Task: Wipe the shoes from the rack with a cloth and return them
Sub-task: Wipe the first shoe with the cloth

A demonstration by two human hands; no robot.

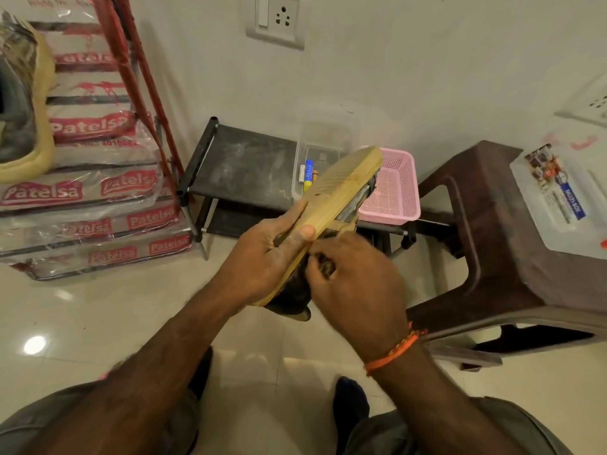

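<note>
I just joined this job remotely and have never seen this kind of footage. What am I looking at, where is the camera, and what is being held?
There is no machine. One camera on the person's head looks down at two bare hands. The left hand grips a shoe, its tan sole turned up. The right hand holds a dark cloth against the shoe's side. Behind stands the low black shoe rack, carrying a clear plastic box and a pink basket. A brown plastic stool stands to the right.

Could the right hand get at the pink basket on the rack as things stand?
Probably not at once: the right hand grips a dark cloth against the shoe, which hangs before the pink basket.
</note>
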